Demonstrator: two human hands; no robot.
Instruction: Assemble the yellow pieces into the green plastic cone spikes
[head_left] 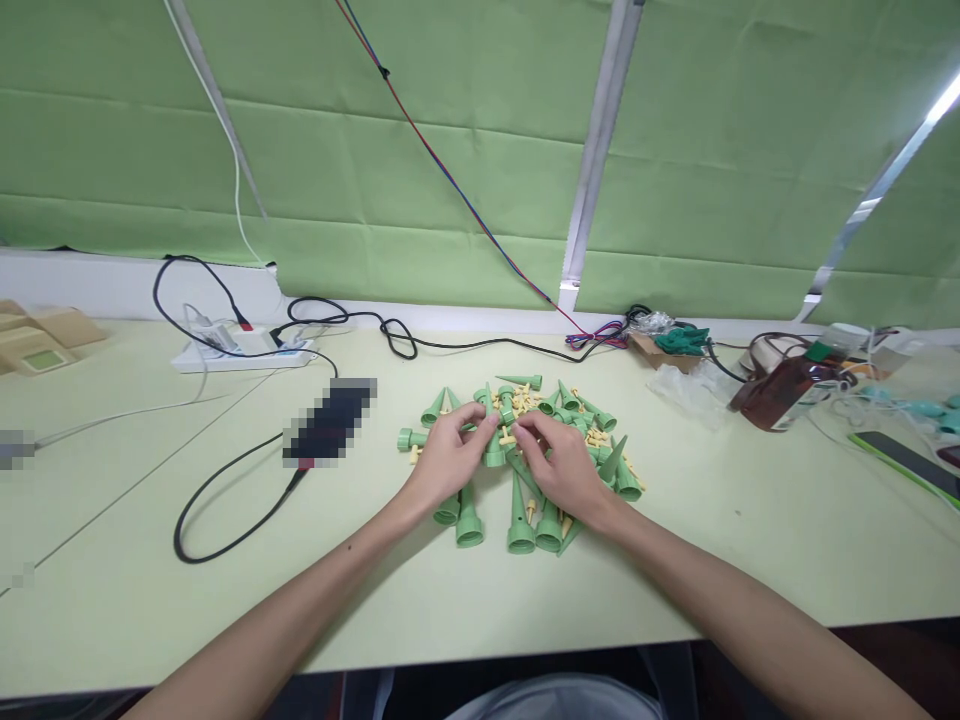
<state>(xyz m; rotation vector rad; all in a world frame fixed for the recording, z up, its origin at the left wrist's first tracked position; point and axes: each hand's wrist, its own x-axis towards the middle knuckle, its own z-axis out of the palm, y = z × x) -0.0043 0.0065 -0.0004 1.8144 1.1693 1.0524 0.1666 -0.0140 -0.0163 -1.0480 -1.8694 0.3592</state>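
Head view | left hand (450,450) curled beside green cone (493,457), grip unclear | right hand (566,462) pinched yellow fitting (507,438) | parts heap (520,520) lay mid-table, well behind front edge (480,657) | dark device (330,420) left, bottle (784,395) right, both lay well apart

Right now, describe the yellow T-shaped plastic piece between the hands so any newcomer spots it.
On the pale green table, find the green plastic cones. Between the left hand and right hand is the yellow T-shaped plastic piece, touching the latter, unlike the loose yellow pieces behind.
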